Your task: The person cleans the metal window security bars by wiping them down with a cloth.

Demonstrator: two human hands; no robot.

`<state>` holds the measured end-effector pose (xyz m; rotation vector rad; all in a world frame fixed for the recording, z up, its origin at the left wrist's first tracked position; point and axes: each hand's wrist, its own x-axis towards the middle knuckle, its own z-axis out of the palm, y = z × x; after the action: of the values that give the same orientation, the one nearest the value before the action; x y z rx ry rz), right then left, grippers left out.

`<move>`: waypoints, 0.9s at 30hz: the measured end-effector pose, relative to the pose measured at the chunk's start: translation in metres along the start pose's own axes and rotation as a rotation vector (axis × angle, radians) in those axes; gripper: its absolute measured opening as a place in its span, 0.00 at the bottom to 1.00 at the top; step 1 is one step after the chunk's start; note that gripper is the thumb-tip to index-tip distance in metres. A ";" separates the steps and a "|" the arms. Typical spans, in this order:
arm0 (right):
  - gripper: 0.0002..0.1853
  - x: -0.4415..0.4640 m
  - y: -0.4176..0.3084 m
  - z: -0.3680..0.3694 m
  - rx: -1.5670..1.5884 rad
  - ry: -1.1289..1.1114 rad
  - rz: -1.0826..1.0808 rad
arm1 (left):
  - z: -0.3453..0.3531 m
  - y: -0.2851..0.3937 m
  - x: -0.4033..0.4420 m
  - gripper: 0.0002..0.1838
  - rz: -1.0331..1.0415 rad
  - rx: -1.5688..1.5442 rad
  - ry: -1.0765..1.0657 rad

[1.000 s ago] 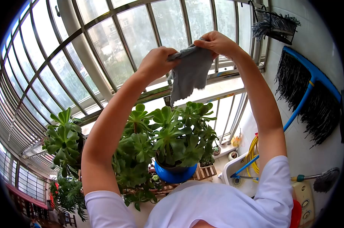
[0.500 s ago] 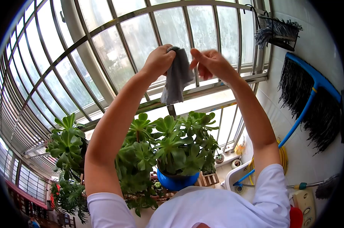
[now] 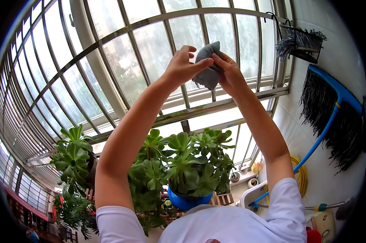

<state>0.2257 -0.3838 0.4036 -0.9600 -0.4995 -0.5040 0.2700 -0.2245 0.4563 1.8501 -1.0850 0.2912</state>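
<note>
A grey cloth [image 3: 209, 72], bunched and folded, is held up in front of the window bars. My right hand [image 3: 230, 75] pinches its right edge between thumb and fingers. On the other side, my left hand [image 3: 183, 65] has its fingers apart, with the thumb lying against the cloth's near face. Both arms reach up and forward over the plants.
Metal window bars [image 3: 130, 28] span the space ahead. Below my arms grow leafy succulents [image 3: 187, 162], one in a blue pot [image 3: 187, 198]. At right, a blue-framed mop [image 3: 332, 109] and a wire holder with a brush [image 3: 302, 42] hang by the tiled wall.
The cloth passed from my left hand's grip to my right hand's and moved right. It hung down before; now it is bunched up. My left fingers have spread.
</note>
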 end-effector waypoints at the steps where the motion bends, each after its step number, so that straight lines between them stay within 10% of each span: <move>1: 0.14 0.003 0.000 0.000 -0.001 -0.002 -0.002 | -0.001 -0.001 0.004 0.30 0.002 0.000 0.002; 3: 0.16 0.014 -0.002 -0.002 -0.127 -0.094 -0.003 | -0.007 -0.008 0.020 0.26 -0.015 -0.022 -0.258; 7: 0.23 0.027 -0.016 0.002 -1.136 0.165 -0.477 | -0.001 -0.019 0.048 0.16 0.110 0.211 0.142; 11: 0.35 0.054 -0.005 0.001 -1.347 0.034 -0.864 | 0.003 -0.028 0.082 0.14 0.113 -0.292 0.123; 15: 0.25 0.081 -0.023 0.014 -1.124 0.037 -0.905 | -0.012 -0.007 0.079 0.24 0.095 -0.691 0.034; 17: 0.21 0.099 -0.039 0.021 -1.244 0.181 -1.110 | -0.016 -0.017 0.089 0.22 0.270 -0.451 0.378; 19: 0.23 0.120 -0.055 0.033 -1.266 0.210 -1.282 | -0.014 -0.034 0.095 0.23 -0.051 0.294 0.769; 22: 0.30 0.165 -0.041 0.039 -1.560 0.085 -1.176 | -0.003 -0.067 0.110 0.33 -0.295 0.269 0.500; 27: 0.31 0.173 -0.010 0.065 -2.116 0.137 -0.899 | 0.017 -0.098 0.114 0.16 -0.091 0.217 0.568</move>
<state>0.3421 -0.3643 0.5455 -2.6516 -0.0428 -2.0817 0.4086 -0.2850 0.4561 1.8320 -0.5914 0.8495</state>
